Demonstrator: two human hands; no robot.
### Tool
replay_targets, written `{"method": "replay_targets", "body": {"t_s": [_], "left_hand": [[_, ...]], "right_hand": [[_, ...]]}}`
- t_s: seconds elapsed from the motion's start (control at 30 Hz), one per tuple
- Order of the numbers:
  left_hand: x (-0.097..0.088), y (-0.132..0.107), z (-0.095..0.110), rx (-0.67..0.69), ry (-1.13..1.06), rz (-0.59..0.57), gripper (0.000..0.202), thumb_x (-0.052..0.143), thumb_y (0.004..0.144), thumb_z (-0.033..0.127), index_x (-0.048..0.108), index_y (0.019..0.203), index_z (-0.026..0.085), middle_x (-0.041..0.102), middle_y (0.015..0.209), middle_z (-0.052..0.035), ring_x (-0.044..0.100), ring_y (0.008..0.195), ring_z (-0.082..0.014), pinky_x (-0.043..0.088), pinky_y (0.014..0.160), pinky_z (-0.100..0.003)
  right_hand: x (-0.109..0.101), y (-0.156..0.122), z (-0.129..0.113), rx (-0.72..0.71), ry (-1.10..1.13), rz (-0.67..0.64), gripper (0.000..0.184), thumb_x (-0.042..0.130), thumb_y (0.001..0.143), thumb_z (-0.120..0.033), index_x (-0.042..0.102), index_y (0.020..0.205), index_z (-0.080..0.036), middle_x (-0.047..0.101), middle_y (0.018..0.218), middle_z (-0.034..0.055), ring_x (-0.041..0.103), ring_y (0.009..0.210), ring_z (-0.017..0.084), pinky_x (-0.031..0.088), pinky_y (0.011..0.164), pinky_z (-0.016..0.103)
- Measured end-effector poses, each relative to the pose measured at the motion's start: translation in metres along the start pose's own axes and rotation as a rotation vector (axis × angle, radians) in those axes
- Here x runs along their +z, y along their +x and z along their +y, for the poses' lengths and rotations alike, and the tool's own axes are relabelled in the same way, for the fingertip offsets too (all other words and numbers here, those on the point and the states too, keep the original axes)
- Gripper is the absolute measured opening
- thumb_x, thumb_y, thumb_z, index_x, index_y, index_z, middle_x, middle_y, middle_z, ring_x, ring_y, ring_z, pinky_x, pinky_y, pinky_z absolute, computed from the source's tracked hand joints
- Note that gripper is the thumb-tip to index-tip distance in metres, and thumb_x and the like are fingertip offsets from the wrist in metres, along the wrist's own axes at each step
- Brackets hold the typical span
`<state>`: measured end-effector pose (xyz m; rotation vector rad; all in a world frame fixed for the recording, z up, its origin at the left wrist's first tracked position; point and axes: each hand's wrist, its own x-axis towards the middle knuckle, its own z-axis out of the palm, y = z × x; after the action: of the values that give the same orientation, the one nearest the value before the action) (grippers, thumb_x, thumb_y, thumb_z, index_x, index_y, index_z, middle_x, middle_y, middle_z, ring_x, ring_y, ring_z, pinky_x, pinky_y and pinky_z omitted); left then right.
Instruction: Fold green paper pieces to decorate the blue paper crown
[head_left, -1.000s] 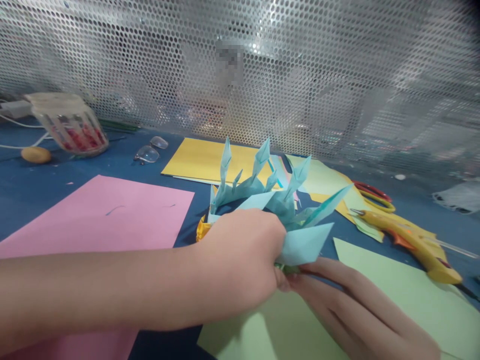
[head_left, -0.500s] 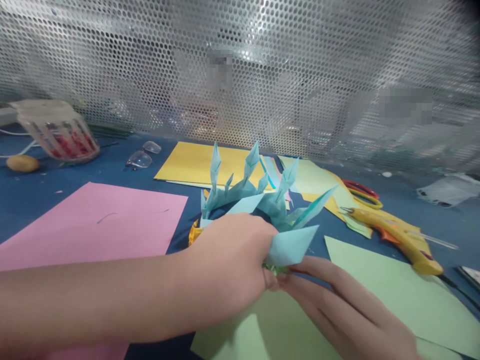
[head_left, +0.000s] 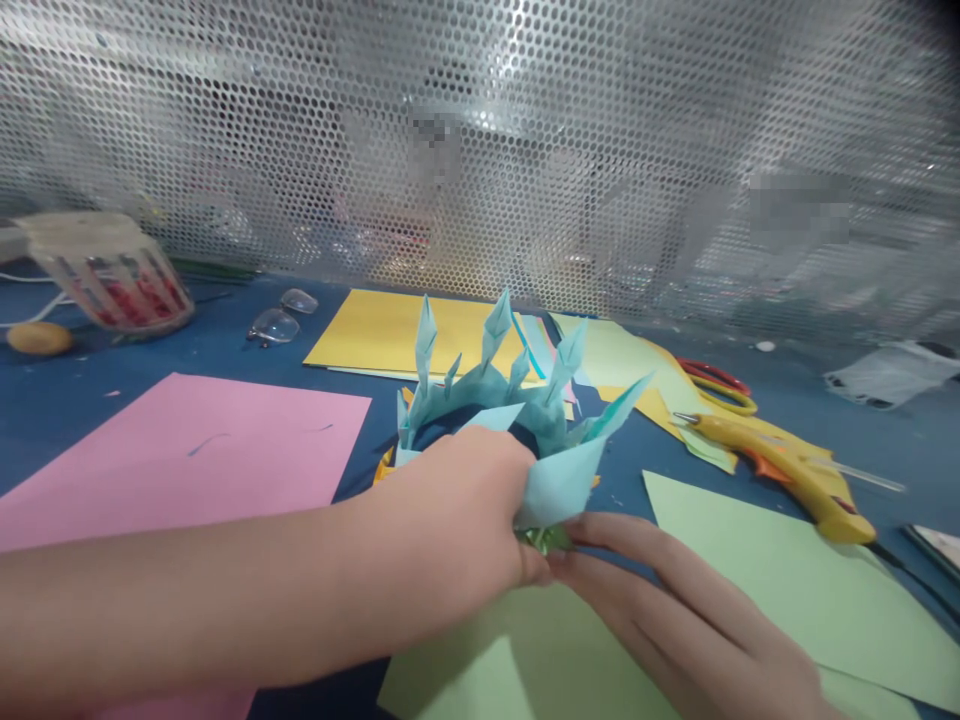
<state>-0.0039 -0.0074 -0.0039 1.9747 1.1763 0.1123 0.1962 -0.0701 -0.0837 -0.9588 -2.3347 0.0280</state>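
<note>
Centrally, blue paper crown (head_left: 487, 387) stands over blue table (head_left: 217, 350), before perforated metal screen (head_left: 360, 190); left hand (head_left: 457, 510) clamps its near rim, right hand (head_left: 675, 610) touches green piece (head_left: 546, 540), grip unclear.

Shown with the left forearm (head_left: 180, 590) extended almost level from the left and the left grip (head_left: 450, 510) curled in a clasp, back uppermost; with the right grip (head_left: 694, 610) angled in from the lower right, fingers (head_left: 626, 537) slightly bent, tips close beside the left thumb (head_left: 534, 566).
</note>
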Motion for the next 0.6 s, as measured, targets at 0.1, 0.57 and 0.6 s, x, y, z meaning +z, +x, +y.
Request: {"method": "replay_targets", "body": {"t_s": [0.1, 0.57, 0.6], "left_hand": [[0.0004, -0.0008, -0.0001, -0.006, -0.003, 0.006, 0.01, 0.065, 0.072, 0.019, 0.07, 0.08, 0.018, 0.071, 0.079, -0.0022, 0.067, 0.076, -0.0217, 0.049, 0.067, -0.028], [0.0022, -0.0024, 0.0002, 0.005, 0.109, 0.028, 0.006, 0.063, 0.074, 0.021, 0.066, 0.072, 0.018, 0.069, 0.071, -0.0024, 0.065, 0.068, -0.0211, 0.046, 0.059, -0.027], [0.0019, -0.0027, 0.0004, 0.018, 0.108, 0.024, 0.007, 0.062, 0.075, 0.021, 0.066, 0.072, 0.018, 0.069, 0.073, -0.0026, 0.065, 0.07, -0.0211, 0.046, 0.06, -0.027]], "right_hand": [[-0.0004, 0.0004, 0.0002, 0.004, 0.013, -0.022, 0.033, 0.04, 0.099, -0.013, 0.057, 0.125, -0.024, 0.065, 0.12, 0.006, 0.064, 0.11, 0.019, 0.051, 0.096, 0.024], [-0.0031, -0.0001, 0.003, 0.038, 0.083, -0.06, 0.033, 0.037, 0.102, -0.018, 0.058, 0.125, -0.028, 0.066, 0.117, 0.0029, 0.067, 0.103, 0.016, 0.049, 0.097, 0.019], [-0.0035, 0.0012, 0.0021, 0.048, 0.093, -0.061, 0.032, 0.038, 0.102, -0.018, 0.059, 0.124, -0.029, 0.066, 0.116, 0.0019, 0.067, 0.102, 0.014, 0.049, 0.097, 0.017]]}}
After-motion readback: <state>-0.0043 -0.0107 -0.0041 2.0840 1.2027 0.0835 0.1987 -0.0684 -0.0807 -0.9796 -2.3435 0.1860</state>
